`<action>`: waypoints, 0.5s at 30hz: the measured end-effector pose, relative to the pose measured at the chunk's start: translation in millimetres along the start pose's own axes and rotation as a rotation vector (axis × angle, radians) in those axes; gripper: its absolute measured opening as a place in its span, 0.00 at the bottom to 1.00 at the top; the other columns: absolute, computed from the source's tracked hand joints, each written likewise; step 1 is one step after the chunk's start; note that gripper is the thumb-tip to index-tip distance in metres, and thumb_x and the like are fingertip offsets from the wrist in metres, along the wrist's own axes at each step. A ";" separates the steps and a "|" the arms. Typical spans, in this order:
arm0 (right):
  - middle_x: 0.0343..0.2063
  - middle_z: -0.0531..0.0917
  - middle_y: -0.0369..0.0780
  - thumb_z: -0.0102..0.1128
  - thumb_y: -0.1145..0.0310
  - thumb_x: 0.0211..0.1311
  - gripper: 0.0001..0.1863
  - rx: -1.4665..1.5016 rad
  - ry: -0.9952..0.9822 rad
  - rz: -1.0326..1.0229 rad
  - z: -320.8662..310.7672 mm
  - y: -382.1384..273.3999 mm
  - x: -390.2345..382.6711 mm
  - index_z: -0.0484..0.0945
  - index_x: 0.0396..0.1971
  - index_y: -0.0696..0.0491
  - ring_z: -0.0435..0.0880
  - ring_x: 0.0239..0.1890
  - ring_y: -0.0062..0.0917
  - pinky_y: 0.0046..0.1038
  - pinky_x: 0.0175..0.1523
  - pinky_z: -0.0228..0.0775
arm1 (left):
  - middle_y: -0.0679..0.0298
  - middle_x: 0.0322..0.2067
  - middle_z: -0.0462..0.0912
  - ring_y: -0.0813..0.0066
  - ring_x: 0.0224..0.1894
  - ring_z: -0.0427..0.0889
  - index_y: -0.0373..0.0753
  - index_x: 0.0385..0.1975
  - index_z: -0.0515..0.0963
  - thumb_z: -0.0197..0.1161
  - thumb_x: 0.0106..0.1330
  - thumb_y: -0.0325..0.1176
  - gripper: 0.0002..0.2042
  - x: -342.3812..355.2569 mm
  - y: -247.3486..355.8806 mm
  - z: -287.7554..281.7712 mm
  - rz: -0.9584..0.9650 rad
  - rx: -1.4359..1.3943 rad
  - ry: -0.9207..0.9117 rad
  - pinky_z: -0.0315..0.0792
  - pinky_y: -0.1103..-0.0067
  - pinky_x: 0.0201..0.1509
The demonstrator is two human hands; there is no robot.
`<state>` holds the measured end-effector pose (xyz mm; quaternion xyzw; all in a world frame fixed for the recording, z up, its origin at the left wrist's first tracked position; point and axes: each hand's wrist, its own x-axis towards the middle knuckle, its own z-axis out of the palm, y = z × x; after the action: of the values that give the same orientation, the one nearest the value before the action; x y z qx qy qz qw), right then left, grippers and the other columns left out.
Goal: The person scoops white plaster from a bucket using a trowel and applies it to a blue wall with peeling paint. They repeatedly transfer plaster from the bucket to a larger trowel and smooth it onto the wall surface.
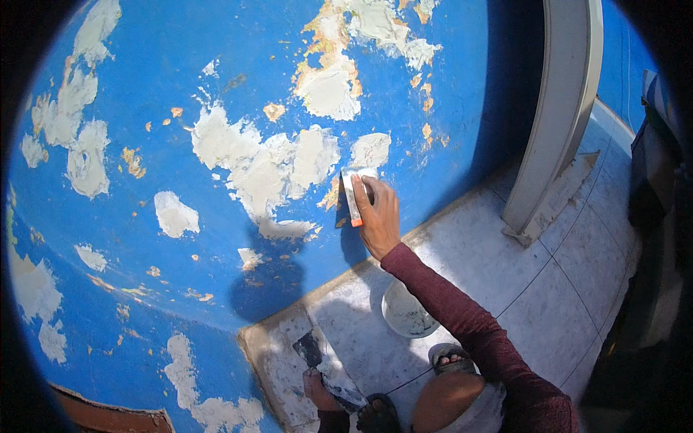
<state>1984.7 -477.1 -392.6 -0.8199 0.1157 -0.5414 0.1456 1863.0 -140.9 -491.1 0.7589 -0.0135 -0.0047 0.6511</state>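
My right hand (380, 216) grips a putty knife (352, 198) with a pale, putty-smeared face and an orange end, held against the blue wall (404, 94). Just above the knife is a white putty patch (370, 150), and bare, peeled plaster shows to its left. Low down near the floor, my left hand (319, 392) is closed round a wide flat blade (330, 366), dark at the far corner and smeared with white putty. Its handle and some of the fingers are hidden.
A round white bucket (406, 310) stands on the tiled floor (548, 289), partly behind my right forearm. A pale door frame (556, 123) rises at the right. Several putty patches (253, 159) cover the wall. My sandalled feet (451, 355) are close to the bucket.
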 end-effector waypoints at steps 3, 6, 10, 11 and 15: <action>0.54 0.70 0.47 0.56 0.84 0.48 0.43 -0.017 0.012 0.013 -3.7 16.2 -1.3 0.58 0.68 0.46 0.69 0.55 0.44 0.43 0.58 0.61 | 0.62 0.28 0.71 0.74 0.30 0.69 0.33 0.29 0.72 0.48 0.68 0.35 0.12 3.3 -16.7 -13.3 0.260 0.338 -0.038 0.66 0.74 0.35; 0.54 0.70 0.47 0.56 0.85 0.45 0.45 -0.067 0.152 0.055 -9.0 40.5 21.5 0.58 0.69 0.45 0.70 0.55 0.44 0.43 0.58 0.62 | 0.61 0.27 0.72 0.74 0.30 0.69 0.33 0.29 0.72 0.49 0.68 0.36 0.13 1.4 -24.3 -19.8 0.256 0.319 -0.033 0.65 0.74 0.34; 0.52 0.72 0.49 0.53 0.85 0.51 0.38 -0.120 0.217 0.059 -15.8 43.5 42.7 0.63 0.66 0.51 0.71 0.52 0.42 0.39 0.56 0.62 | 0.64 0.26 0.72 0.76 0.30 0.69 0.33 0.30 0.73 0.49 0.68 0.36 0.12 1.5 -26.7 -10.3 -0.056 -0.130 0.027 0.66 0.75 0.34; 0.52 0.72 0.49 0.53 0.85 0.50 0.39 -0.103 0.206 0.050 -14.2 40.5 40.2 0.62 0.66 0.51 0.71 0.51 0.42 0.39 0.56 0.63 | 0.65 0.26 0.72 0.77 0.30 0.69 0.33 0.31 0.73 0.49 0.69 0.36 0.11 1.7 -28.4 -10.2 -0.078 -0.165 0.028 0.66 0.76 0.35; 0.53 0.72 0.47 0.55 0.86 0.47 0.41 -0.048 0.083 0.003 -0.1 25.1 6.2 0.62 0.67 0.48 0.71 0.52 0.42 0.39 0.55 0.63 | 0.69 0.27 0.71 0.80 0.30 0.68 0.34 0.34 0.73 0.49 0.68 0.34 0.10 -0.5 -13.6 1.3 -0.105 -0.239 0.032 0.66 0.79 0.36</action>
<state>1986.2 -502.6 -396.5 -0.7997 0.1357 -0.5720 0.1216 1862.7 -140.1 -504.8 0.6755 0.0370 -0.0283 0.7359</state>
